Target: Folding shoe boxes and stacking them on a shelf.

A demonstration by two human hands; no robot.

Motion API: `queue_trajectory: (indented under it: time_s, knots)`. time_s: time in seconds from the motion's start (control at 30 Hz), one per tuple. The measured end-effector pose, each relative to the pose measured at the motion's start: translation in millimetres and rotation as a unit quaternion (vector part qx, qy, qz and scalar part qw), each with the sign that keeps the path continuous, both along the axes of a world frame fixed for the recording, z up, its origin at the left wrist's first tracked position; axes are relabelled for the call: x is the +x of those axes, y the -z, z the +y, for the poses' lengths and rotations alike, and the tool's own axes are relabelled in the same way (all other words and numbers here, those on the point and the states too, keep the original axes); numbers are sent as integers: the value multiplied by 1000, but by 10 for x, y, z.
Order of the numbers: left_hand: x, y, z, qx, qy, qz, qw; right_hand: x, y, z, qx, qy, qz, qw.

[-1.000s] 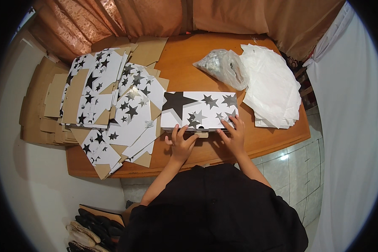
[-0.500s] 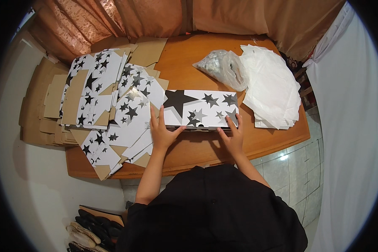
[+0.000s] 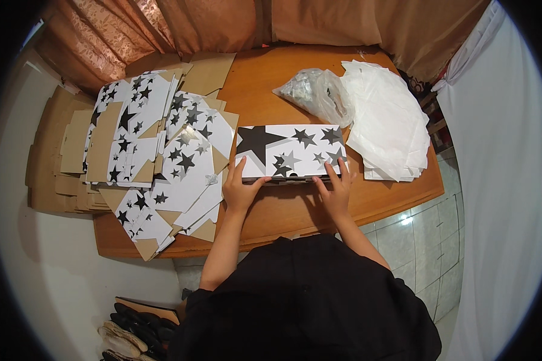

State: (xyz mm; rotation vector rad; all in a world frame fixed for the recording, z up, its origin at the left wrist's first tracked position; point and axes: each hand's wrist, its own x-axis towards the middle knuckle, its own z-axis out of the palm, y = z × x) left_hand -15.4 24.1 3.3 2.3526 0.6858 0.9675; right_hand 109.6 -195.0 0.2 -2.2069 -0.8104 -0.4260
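Observation:
A closed cardboard box, white with black and grey stars, lies on the wooden table in front of me. My left hand grips its near left corner, thumb along the front edge and fingers along the left end. At the near right corner my right hand holds the box, with fingers on the lid and the thumb against the front side. The box's underside is hidden.
Flat star-printed cardboard sheets pile up on the left, beside plain brown cardboard. A clear plastic bag and a stack of white paper lie at the right on the table. Shoes stand at lower left.
My left hand has shifted slightly right and nearer to me along the box's left end. The right hand keeps its hold. A small shiny clear piece now shows on the printed sheets.

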Motion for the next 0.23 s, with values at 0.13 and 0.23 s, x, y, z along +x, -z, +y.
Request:
queue_trajectory:
  time_s: [0.13,0.23]
  knots:
    - [-41,36,-38,-16,11,-6,1000,2,-8,-68,-90,26,-19,995]
    - [-63,142,-43,36,14,8,999,102,147,-157,-86,-20,6,996]
